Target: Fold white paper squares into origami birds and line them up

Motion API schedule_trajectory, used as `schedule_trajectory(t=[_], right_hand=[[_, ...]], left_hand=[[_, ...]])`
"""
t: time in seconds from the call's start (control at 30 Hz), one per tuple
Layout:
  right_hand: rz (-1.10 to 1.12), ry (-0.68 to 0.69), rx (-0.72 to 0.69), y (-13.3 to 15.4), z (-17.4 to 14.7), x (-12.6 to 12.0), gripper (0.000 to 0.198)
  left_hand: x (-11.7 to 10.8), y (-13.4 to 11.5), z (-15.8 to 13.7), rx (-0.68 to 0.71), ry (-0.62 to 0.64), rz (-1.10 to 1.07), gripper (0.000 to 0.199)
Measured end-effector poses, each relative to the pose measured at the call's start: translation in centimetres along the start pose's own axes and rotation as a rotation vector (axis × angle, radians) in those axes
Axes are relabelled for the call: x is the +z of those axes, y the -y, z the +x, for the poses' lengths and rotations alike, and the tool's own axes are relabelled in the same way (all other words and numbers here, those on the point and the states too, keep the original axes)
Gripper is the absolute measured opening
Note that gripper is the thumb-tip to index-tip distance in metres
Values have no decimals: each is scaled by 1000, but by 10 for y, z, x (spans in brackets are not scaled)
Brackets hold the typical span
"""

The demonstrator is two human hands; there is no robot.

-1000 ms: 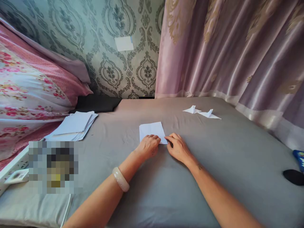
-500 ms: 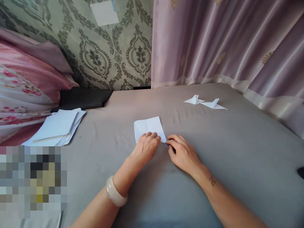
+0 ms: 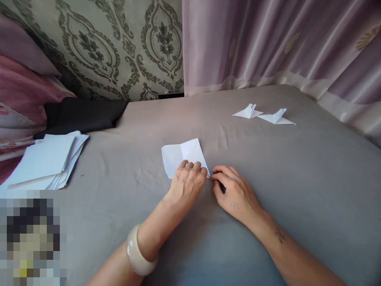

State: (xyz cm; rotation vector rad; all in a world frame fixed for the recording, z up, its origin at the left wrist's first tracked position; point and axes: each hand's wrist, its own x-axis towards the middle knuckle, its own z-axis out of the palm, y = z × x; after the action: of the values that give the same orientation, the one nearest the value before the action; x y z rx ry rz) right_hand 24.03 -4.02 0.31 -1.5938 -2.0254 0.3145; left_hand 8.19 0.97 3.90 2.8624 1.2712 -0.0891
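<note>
A white sheet of paper with a crease down its middle lies on the grey cloth surface, its far edge lifted a little. Over its near edge, my left hand has its fingers curled down and pressed together on the paper; the fingertips are hidden. At the near right corner, my right hand pinches the paper between thumb and fingers. A pale bangle circles my left wrist.
Two folded white paper birds stand at the back right. A stack of white sheets lies at the left, in front of a black cloth-like item. Purple curtains hang behind. A blurred-out person's head is at the lower left.
My left hand has slid slightly right along the near edge, closer to my right hand. My right hand stays at the corner. The view has tilted down, and the paper's middle crease shows more clearly.
</note>
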Motion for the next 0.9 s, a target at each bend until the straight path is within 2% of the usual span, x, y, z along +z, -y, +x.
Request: schedule_trajectory(t=[0.17,0.33,0.5,0.7,0.9], right_hand=[[40,-5,10,-5,0,0,30],[67,-47,49,-7,1,-1,32],[67,-2,44,-1,0,-1,28],[-21,68,46,9,1,-2,19],[-77,71,67,14,0,0,18]], left_hand=[[8,-3,-1,-24,-76,-42,27],[13,-3,-5,35,-141,28,28],[10,-3,-8,46,-181,47,29],[4,-2,-10,55,-146,15,24],[-3,3,-12,62,-63,-41,20]])
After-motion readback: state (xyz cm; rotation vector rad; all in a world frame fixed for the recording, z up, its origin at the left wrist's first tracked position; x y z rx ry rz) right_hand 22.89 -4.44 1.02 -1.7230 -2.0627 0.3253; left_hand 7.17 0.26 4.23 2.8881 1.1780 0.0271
